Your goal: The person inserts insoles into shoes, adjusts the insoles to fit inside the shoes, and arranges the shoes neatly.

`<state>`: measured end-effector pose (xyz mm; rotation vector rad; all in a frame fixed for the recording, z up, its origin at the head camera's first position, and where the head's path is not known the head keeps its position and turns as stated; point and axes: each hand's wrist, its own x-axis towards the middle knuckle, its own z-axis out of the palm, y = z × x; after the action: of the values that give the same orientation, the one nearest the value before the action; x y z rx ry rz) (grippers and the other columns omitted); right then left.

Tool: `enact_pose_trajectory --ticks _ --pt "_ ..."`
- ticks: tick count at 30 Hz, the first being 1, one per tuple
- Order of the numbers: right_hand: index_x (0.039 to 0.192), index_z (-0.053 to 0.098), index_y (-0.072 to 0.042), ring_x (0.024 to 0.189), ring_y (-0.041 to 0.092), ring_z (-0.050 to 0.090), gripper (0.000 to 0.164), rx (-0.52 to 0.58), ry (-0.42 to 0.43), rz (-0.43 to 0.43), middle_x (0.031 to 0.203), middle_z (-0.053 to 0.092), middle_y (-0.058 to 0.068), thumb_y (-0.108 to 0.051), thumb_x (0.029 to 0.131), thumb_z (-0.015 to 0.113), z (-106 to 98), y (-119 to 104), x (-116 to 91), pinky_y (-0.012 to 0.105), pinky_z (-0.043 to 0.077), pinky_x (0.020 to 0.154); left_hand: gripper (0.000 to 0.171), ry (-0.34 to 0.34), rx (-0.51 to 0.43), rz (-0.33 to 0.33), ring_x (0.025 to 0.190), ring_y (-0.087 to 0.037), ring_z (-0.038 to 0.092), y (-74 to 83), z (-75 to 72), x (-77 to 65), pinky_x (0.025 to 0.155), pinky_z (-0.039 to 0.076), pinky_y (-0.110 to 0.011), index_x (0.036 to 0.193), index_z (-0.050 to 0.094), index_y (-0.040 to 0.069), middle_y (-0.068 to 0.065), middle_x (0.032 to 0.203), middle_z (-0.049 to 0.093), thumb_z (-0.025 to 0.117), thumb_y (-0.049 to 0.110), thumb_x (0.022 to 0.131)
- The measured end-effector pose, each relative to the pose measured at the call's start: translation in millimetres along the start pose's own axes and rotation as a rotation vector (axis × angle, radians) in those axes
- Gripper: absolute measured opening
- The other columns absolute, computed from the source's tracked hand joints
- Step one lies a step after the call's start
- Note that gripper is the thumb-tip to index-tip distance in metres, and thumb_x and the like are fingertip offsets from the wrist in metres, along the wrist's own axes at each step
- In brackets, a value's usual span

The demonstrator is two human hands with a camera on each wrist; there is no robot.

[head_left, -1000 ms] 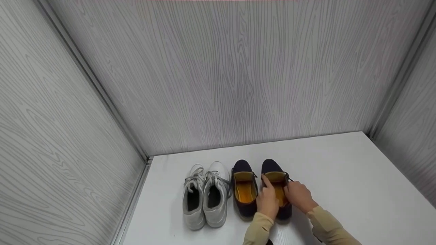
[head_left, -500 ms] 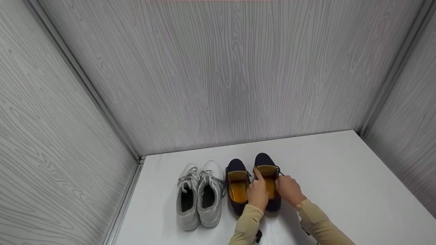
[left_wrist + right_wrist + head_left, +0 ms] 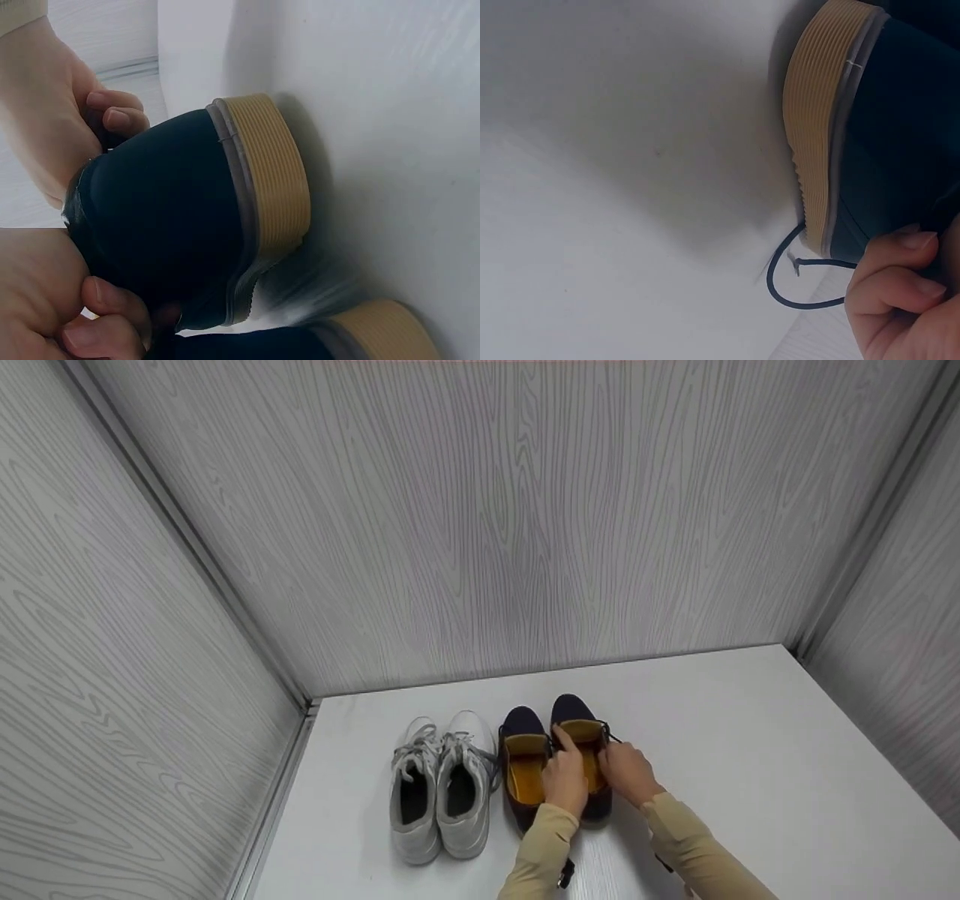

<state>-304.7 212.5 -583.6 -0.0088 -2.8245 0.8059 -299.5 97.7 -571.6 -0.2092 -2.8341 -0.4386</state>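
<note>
Two navy slip-on shoes with mustard insoles stand side by side on the white surface in the head view. My left hand (image 3: pixel 565 780) grips the left side of the right navy shoe (image 3: pixel 571 707), its index finger reaching along the rim. On the opposite side, my right hand (image 3: pixel 628 771) pinches the shoe's edge with curled fingers. The left wrist view shows the heel (image 3: pixel 165 187) between both hands, its ribbed tan sole (image 3: pixel 277 172) by the surface. A dark lace (image 3: pixel 802 306) loops out beside my right fingers. The left navy shoe (image 3: pixel 523 721) is partly hidden behind my left hand.
A pair of white lace-up sneakers, the left one (image 3: pixel 415 840) and the right one (image 3: pixel 463 836), stands left of the navy shoes, toes toward the back wall (image 3: pixel 480 547). Wood-grain panels border the white tabletop (image 3: pixel 720 735) at the back and both sides.
Both hands have moved the right navy shoe forward, then left, narrowing the gap to the other navy shoe. Its toe now sits slightly farther forward. The view has shifted a little too.
</note>
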Motion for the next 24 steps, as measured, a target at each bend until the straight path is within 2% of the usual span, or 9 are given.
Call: enact_pose_trajectory --ticks 8,12,15,24 --pt "0.063 0.054 -0.002 0.05 0.023 0.051 0.027 -0.01 0.012 -0.003 0.06 0.057 0.013 -0.007 0.089 0.052 -2.0 1.7 -0.6 0.042 0.043 0.045 0.082 0.01 0.083 0.019 0.05 -0.019 0.057 1.8 3.9 0.6 0.043 0.042 -0.031 0.136 0.035 -0.009 -0.008 0.066 0.064 0.077 0.015 0.07" --pt "0.064 0.055 -0.002 0.05 0.022 0.05 0.027 -0.014 0.0 -0.006 0.06 0.056 0.012 -0.008 0.09 0.051 -2.2 2.6 -0.8 0.04 0.043 0.045 0.083 -0.019 0.128 0.017 0.048 -0.019 0.055 2.6 2.1 0.5 0.043 0.041 -0.032 0.137 0.035 -0.007 -0.007 0.065 0.063 0.077 0.018 0.07" --pt "0.064 0.055 -0.002 0.05 0.022 0.05 0.027 -0.017 -0.007 -0.009 0.059 0.056 0.011 -0.008 0.09 0.051 -2.4 2.2 -1.6 0.04 0.042 0.045 0.083 -0.035 0.125 0.01 0.049 -0.02 0.056 3.1 0.9 0.3 0.043 0.042 -0.033 0.137 0.034 -0.007 -0.007 0.066 0.063 0.077 0.018 0.07" --pt "0.063 0.053 -0.003 0.05 0.022 0.05 0.028 -0.033 -0.017 -0.025 0.058 0.055 0.01 -0.008 0.09 0.052 -1.6 -0.9 -5.1 0.041 0.043 0.045 0.078 -0.012 0.145 0.018 0.052 -0.019 0.059 2.1 0.5 -3.4 0.046 0.045 -0.031 0.134 0.038 -0.01 -0.008 0.067 0.065 0.076 0.018 0.072"
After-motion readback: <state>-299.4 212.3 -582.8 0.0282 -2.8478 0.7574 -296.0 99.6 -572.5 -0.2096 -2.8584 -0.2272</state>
